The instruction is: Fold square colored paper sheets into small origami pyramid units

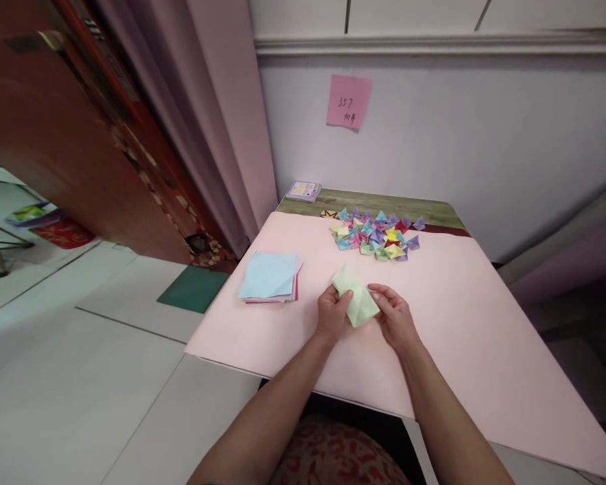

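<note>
Between my two hands is a pale green sheet of origami paper (359,306), partly folded, with crease lines showing. My left hand (332,312) is closed on its left side, the thumb lying on top. At the right edge, my right hand (394,315) pinches the same paper between thumb and fingers. To the left lies a stack of square origami paper (268,275), light blue on top with pink and red edges below. Beyond my hands sits a pile of small folded paper pieces (378,234) in blue, purple, yellow, green, pink and red.
A pale pink cover (464,323) lies over the table. At its far left corner is a small stack of printed cards (304,191). A pink note (349,102) with handwriting is stuck to the wall. A purple curtain (207,114) and a red-brown door (75,135) stand at left.
</note>
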Action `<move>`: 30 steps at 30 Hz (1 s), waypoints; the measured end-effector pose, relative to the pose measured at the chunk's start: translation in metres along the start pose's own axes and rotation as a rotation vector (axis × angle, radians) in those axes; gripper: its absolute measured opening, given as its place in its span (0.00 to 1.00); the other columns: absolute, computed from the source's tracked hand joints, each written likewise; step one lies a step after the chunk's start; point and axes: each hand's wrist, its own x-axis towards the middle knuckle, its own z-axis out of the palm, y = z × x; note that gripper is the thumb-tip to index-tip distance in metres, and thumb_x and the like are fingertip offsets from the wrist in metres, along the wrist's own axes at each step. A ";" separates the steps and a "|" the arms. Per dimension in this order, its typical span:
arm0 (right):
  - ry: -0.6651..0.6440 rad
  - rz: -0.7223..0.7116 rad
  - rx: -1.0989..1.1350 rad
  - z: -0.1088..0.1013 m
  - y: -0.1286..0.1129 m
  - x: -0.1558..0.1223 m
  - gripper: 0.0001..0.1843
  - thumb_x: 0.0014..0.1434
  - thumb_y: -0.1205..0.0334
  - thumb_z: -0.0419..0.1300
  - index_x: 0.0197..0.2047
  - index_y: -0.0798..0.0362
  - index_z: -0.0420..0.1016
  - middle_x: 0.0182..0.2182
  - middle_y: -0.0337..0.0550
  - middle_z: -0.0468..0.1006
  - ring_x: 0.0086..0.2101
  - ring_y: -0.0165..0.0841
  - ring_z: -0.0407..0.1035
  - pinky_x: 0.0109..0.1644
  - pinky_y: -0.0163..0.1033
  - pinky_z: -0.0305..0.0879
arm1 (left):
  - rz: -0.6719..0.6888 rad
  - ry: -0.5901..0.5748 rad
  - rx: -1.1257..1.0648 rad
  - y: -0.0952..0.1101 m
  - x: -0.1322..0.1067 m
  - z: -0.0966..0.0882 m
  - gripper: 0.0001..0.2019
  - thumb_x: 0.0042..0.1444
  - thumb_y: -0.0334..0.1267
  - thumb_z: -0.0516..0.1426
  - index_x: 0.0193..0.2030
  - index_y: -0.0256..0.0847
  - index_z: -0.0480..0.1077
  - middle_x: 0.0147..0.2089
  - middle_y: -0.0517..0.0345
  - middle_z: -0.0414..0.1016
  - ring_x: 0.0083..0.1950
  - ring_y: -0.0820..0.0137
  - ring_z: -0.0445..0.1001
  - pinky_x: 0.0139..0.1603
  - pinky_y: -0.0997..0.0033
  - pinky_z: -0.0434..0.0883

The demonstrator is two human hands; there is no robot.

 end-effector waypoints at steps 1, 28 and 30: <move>-0.017 0.021 0.002 0.001 0.000 0.000 0.22 0.49 0.51 0.70 0.45 0.53 0.76 0.31 0.42 0.78 0.26 0.30 0.70 0.25 0.34 0.68 | 0.000 -0.025 0.010 -0.001 0.000 -0.001 0.20 0.45 0.42 0.67 0.45 0.35 0.75 0.40 0.51 0.81 0.35 0.68 0.77 0.38 0.70 0.72; 0.177 -0.116 0.014 0.002 -0.003 -0.002 0.18 0.51 0.51 0.70 0.27 0.53 0.68 0.16 0.28 0.62 0.17 0.21 0.52 0.19 0.29 0.47 | -0.048 -0.308 0.287 0.003 -0.001 -0.009 0.14 0.45 0.44 0.67 0.26 0.36 0.71 0.20 0.65 0.67 0.22 0.79 0.64 0.24 0.78 0.63; 0.154 -0.112 0.034 0.003 -0.001 -0.002 0.17 0.52 0.51 0.69 0.28 0.53 0.69 0.15 0.28 0.61 0.16 0.22 0.51 0.19 0.29 0.47 | -0.058 -0.252 0.174 0.005 0.001 -0.009 0.14 0.43 0.43 0.68 0.27 0.35 0.72 0.24 0.62 0.71 0.27 0.76 0.69 0.31 0.75 0.70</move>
